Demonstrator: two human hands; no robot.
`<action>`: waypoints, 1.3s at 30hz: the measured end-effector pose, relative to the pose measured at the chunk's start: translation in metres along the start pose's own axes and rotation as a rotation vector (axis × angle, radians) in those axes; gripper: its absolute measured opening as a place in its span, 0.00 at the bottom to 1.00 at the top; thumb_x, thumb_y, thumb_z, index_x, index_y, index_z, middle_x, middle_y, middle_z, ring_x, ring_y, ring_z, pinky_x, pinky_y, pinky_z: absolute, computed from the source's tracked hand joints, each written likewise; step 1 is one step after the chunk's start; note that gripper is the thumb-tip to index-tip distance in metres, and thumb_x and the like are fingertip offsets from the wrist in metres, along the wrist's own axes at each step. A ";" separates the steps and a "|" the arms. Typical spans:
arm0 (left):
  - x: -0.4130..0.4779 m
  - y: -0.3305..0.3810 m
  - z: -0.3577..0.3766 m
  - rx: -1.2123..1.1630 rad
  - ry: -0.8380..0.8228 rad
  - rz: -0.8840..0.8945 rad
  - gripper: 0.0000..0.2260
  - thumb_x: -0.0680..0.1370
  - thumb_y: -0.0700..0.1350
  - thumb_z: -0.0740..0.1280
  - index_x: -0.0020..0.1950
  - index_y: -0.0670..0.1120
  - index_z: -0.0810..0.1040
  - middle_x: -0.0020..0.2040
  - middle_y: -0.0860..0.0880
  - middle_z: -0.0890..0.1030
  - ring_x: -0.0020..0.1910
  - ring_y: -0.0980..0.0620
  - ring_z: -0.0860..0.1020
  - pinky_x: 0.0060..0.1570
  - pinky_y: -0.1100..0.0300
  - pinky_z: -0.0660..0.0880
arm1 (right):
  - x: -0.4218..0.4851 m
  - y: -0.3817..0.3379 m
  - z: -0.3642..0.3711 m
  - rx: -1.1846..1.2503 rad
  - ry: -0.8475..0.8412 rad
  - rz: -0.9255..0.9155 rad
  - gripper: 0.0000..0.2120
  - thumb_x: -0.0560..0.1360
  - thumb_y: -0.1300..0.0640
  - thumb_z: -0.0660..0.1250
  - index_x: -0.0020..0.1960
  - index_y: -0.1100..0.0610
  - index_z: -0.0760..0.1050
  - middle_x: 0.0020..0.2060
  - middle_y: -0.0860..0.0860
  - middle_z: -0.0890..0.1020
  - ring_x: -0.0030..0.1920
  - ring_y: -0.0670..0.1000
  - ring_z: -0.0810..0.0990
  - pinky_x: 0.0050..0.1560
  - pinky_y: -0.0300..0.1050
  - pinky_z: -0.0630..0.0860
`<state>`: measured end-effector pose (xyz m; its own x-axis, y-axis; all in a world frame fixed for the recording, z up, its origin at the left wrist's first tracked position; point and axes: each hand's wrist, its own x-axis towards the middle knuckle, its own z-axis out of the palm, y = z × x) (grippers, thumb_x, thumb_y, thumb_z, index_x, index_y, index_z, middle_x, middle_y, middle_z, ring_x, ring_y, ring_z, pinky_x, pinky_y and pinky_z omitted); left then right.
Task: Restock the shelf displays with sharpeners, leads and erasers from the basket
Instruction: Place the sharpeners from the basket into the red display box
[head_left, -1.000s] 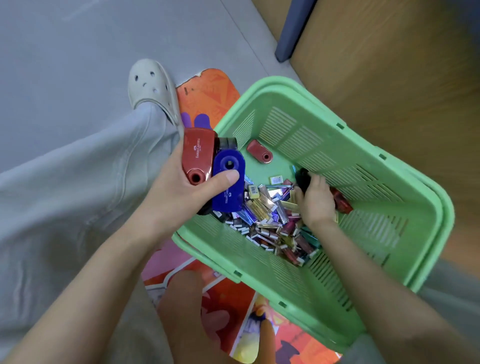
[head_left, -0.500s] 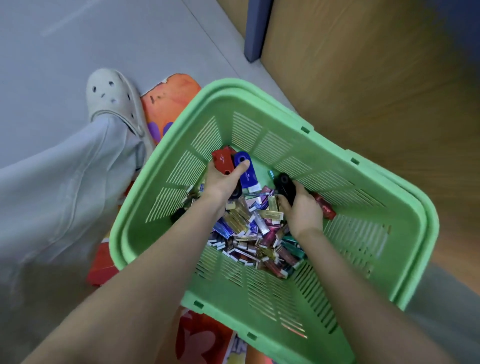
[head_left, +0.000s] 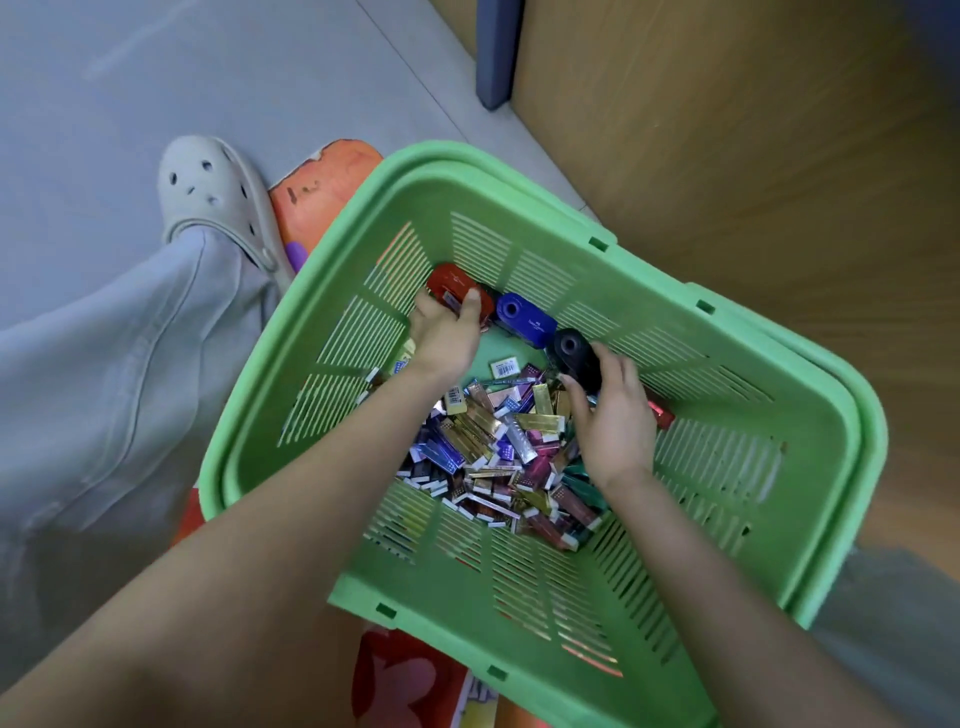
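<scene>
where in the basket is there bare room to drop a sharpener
Only a small strip of basket floor lies bare, bordered by the left hand, the blue sharpener and the pile of packs. The middle is crowded; the red sharpener and black sharpener line the far wall.

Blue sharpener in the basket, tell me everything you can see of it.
The blue sharpener is a rounded, glossy, plastic-looking oval with a dark round hole and white lettering too small to read. It lies at the far end of the green basket, between the red sharpener gripped by the left hand and the black sharpener gripped by the right hand. No hand visibly touches it.
</scene>
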<state>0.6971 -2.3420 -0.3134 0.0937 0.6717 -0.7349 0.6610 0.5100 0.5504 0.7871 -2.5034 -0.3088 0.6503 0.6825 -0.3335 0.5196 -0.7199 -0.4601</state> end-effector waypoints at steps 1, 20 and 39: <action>-0.004 -0.007 -0.006 0.099 -0.039 0.039 0.29 0.81 0.53 0.58 0.76 0.41 0.52 0.73 0.39 0.62 0.71 0.40 0.63 0.70 0.46 0.61 | -0.002 -0.001 -0.003 -0.008 0.012 -0.008 0.25 0.79 0.48 0.60 0.73 0.57 0.63 0.64 0.55 0.72 0.58 0.54 0.75 0.49 0.46 0.74; -0.031 -0.032 -0.038 0.980 -0.137 0.387 0.18 0.81 0.45 0.59 0.68 0.39 0.64 0.65 0.40 0.69 0.62 0.42 0.69 0.62 0.50 0.67 | 0.002 -0.018 0.006 -0.003 -0.030 -0.058 0.18 0.80 0.56 0.60 0.69 0.58 0.68 0.63 0.54 0.75 0.64 0.52 0.71 0.69 0.49 0.67; -0.029 -0.043 0.027 0.863 -0.548 0.523 0.20 0.81 0.54 0.58 0.70 0.47 0.67 0.69 0.46 0.68 0.71 0.48 0.61 0.68 0.52 0.62 | -0.005 0.027 -0.015 0.055 -0.060 0.409 0.17 0.79 0.57 0.64 0.67 0.59 0.71 0.49 0.55 0.82 0.42 0.54 0.82 0.44 0.49 0.81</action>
<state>0.6858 -2.3973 -0.3266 0.6788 0.2612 -0.6863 0.7160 -0.4428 0.5396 0.8064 -2.5282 -0.3068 0.7625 0.3494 -0.5446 0.1943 -0.9265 -0.3223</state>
